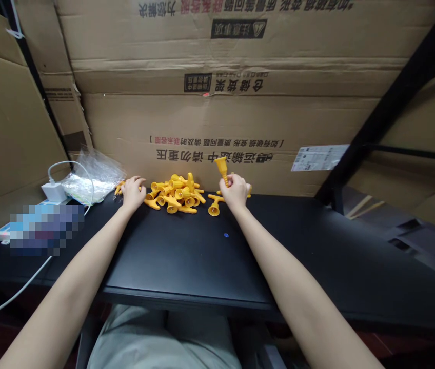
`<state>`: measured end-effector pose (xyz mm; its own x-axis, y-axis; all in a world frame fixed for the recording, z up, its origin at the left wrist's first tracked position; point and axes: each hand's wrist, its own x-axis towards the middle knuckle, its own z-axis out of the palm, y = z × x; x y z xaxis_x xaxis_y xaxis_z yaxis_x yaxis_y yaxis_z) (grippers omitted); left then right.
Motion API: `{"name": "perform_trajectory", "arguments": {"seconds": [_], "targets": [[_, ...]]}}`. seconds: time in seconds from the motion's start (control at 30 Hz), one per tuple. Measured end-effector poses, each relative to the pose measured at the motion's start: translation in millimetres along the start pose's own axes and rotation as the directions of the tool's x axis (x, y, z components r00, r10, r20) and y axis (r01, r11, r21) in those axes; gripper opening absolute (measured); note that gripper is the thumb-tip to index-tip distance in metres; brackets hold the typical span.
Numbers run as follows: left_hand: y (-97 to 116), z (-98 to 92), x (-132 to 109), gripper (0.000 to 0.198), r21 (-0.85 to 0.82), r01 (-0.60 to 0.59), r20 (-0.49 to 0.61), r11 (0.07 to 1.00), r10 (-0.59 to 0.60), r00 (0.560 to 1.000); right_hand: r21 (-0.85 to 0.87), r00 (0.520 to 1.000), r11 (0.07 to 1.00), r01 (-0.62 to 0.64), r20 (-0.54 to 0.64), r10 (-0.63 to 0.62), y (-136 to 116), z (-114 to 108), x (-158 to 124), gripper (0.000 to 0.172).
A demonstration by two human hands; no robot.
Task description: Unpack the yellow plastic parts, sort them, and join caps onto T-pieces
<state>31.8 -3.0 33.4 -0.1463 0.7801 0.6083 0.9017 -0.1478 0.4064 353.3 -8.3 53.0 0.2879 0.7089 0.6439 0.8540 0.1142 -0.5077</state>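
- Black tabletop (186, 261): bare nearest the body; 1 small blue disc (226, 235) lies on it, right of midline.
- Loose yellow piece (214, 210): flared mouth towards the body, just left of the right hand.
- Yellow pile (181, 193): between the 2 hands, nearer the left; pieces lie at mixed angles.
- Left hand (133, 191): at the pile's left end, beside small orange parts (118, 188). Fingertips partly hidden; cannot tell whether they pinch anything.
- Right hand (235, 190): thumb and fingers clamped on the ribbed stem of 1 held yellow piece (221, 165).
- Key relation (judged): held piece rises above the right grip, long axis near upright, flared end topmost and leaning left, towards the pile's side; left hand well apart.
- Cardboard (210, 115): stands behind everything.
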Motion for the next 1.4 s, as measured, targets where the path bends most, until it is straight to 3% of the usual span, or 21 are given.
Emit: {"name": "perform_trajectory", "arguments": {"seconds": [0.17, 0.3, 0.4, 0.5, 0.67, 0.87, 1.17, 1.4], "targets": [[56, -22.9, -14, 0.032, -0.232, -0.210, -0.034, 0.950, 0.208, 0.978, 0.348, 0.988, 0.930, -0.122, 0.130, 0.081, -32, -2, -6, 0.012], [83, -34.3, -37, 0.034, -0.354, -0.274, 0.054, 0.894, 0.312, 0.948, 0.627, 0.950, 0.758, -0.180, 0.310, -0.031, -49, -3, -21, 0.023], [85, -36.1, -51, 0.040, -0.326, -0.331, 0.127, 0.886, 0.388, 0.913, 0.757, 0.891, 0.611, -0.233, 0.418, -0.178, -62, -6, -35, 0.034], [79, -33.8, -56, 0.045, -0.289, -0.386, 0.173, 0.876, 0.444, 0.879, 0.808, 0.859, 0.531, -0.256, 0.442, -0.258, -71, -8, -48, 0.040], [69, -29.7, -52, 0.053, -0.244, -0.358, 0.218, 0.901, 0.411, 0.885, 0.870, 0.844, 0.413, -0.270, 0.420, -0.333, -75, -8, -60, 0.044], [68, -27.2, -50, 0.042, -0.171, -0.306, 0.172, 0.937, 0.334, 0.927, 0.834, 0.786, 0.450, -0.318, 0.498, -0.367, -73, -10, -60, 0.044], [61, -31.8, -44, 0.037, -0.057, -0.198, 0.046, 0.978, 0.201, 0.979, 0.812, 0.867, 0.470, -0.345, 0.468, -0.171, -65, -7, -48, 0.055], [58, -35.6, -41, 0.035, 0.034, -0.245, 0.051, 0.969, 0.243, 0.969, 0.762, 0.852, 0.566, -0.314, 0.490, -0.187, -60, -2, -44, 0.053]]}}
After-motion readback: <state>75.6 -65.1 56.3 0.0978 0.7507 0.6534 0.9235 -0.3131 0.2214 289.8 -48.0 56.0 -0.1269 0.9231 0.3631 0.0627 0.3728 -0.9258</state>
